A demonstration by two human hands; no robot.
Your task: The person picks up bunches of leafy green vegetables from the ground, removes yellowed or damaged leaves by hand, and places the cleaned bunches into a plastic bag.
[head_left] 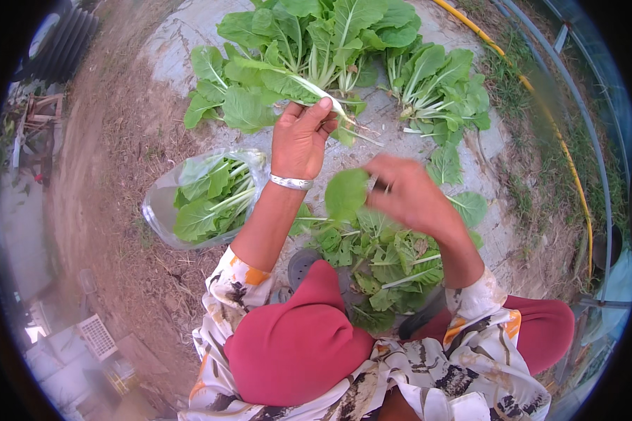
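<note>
My left hand [298,144], with a silver bracelet at its wrist, is closed round the white stalk of a leafy green plant [286,83]. Thin roots trail from the stalk's right end. Lower and to the right, my right hand [409,193] is blurred by motion; its fingers pinch the edge of a single round green leaf [347,195]. Beneath that hand, loose leaves [393,256] lie heaped in front of my feet, some with holes. Beyond my left hand spreads a large pile of leafy greens [323,42] with pale stalks.
A clear plastic bag [163,203] with greens inside lies left of my left forearm. Another bunch of greens [439,91] rests at the far right of the grey ground sheet [495,210]. A yellow hose [541,105] and blue pipes [583,116] run along the right.
</note>
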